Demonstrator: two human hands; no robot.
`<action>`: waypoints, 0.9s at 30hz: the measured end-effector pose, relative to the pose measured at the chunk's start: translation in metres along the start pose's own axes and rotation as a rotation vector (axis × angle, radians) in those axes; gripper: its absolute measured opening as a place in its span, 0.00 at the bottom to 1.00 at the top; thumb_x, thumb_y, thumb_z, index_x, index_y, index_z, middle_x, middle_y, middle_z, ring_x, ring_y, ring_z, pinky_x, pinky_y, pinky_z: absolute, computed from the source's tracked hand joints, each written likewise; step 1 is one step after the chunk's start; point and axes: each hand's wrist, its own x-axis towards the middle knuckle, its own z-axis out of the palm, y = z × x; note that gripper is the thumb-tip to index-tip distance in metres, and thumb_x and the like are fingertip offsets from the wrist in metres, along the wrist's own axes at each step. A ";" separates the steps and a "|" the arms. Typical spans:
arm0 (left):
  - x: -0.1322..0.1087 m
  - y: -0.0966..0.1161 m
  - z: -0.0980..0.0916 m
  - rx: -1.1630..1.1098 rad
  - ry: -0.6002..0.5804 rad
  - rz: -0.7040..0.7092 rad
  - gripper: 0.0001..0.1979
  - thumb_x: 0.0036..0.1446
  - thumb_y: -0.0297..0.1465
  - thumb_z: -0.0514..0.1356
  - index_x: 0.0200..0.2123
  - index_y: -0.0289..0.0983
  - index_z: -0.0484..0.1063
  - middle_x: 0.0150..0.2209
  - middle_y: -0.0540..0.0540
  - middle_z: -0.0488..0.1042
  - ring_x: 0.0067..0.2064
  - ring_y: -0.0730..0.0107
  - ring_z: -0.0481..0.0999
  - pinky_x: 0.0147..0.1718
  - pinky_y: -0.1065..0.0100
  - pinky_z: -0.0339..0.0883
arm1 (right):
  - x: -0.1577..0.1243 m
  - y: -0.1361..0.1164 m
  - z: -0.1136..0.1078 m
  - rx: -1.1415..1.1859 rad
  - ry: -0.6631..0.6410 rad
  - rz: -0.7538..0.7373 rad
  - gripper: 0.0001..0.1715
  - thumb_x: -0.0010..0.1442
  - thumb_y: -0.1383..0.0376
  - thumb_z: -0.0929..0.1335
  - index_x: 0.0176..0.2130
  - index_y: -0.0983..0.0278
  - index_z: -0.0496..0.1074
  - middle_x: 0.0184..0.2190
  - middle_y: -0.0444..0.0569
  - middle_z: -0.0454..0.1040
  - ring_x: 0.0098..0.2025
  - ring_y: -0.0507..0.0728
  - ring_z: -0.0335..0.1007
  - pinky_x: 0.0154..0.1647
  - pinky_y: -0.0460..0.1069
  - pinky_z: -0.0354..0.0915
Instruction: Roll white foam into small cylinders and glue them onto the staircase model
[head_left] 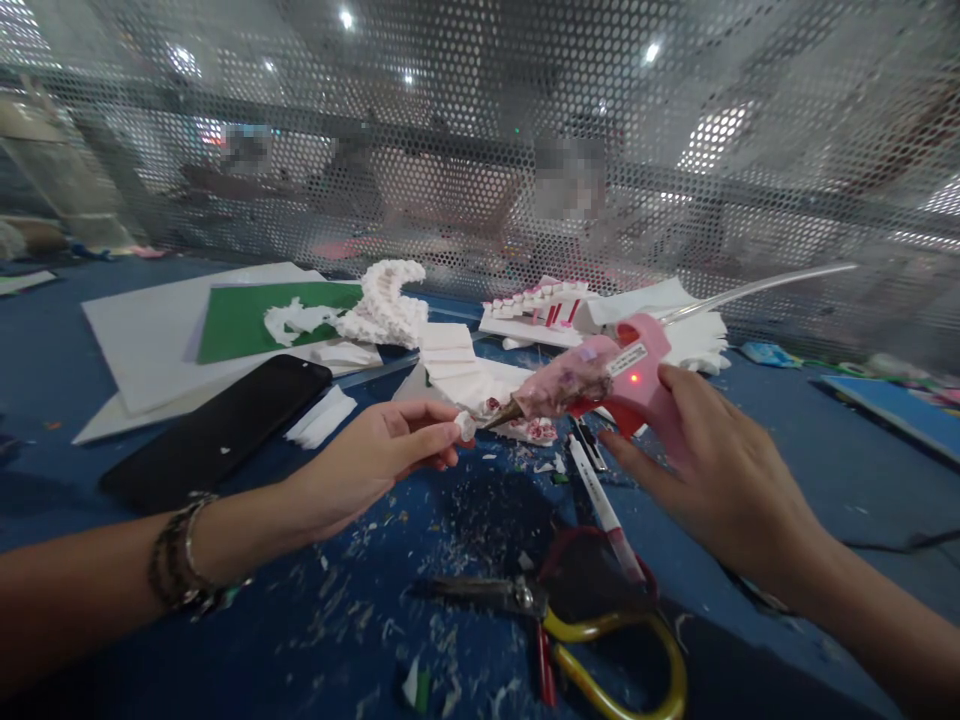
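Observation:
Between the thumb and fingers of my left hand (397,440) is a small white foam piece (465,427). My right hand (720,470) grips a pink hot glue gun (645,375) by its handle, and a red light glows on its side. The gun's nozzle points left, its tip at or very near the foam piece; I cannot tell if they touch. A long clear glue stick (757,295) sticks out of the gun's back. Just behind the nozzle lies a white stepped foam model (450,350) with small dark red bits near it.
Yellow-handled scissors (615,640) and a white marker (600,495) lie in front. At left are a black phone (217,430), a green sheet (240,320) and a curled white foam piece (386,300). Behind stands a perforated metal screen (450,150). White scraps litter the blue table (300,620).

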 end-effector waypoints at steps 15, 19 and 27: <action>0.036 0.025 -0.014 0.969 0.005 0.602 0.07 0.47 0.32 0.59 0.31 0.37 0.73 0.30 0.48 0.73 0.33 0.68 0.68 0.36 0.72 0.57 | -0.030 0.032 -0.020 0.240 -0.276 0.493 0.20 0.50 0.48 0.60 0.23 0.61 0.54 0.15 0.40 0.55 0.17 0.49 0.50 0.16 0.46 0.52; 0.051 0.027 -0.019 1.094 -0.105 0.653 0.08 0.47 0.35 0.59 0.31 0.38 0.74 0.31 0.47 0.73 0.35 0.67 0.68 0.38 0.71 0.54 | -0.045 0.039 -0.023 0.267 -0.293 0.584 0.20 0.48 0.48 0.60 0.23 0.61 0.56 0.16 0.41 0.57 0.17 0.50 0.53 0.16 0.46 0.54; 0.064 0.015 -0.029 1.301 -0.184 0.690 0.09 0.51 0.38 0.57 0.33 0.41 0.72 0.36 0.47 0.72 0.40 0.64 0.68 0.44 0.65 0.44 | -0.052 0.041 -0.021 0.311 -0.382 0.692 0.24 0.45 0.45 0.59 0.29 0.63 0.62 0.19 0.45 0.62 0.20 0.53 0.56 0.19 0.48 0.57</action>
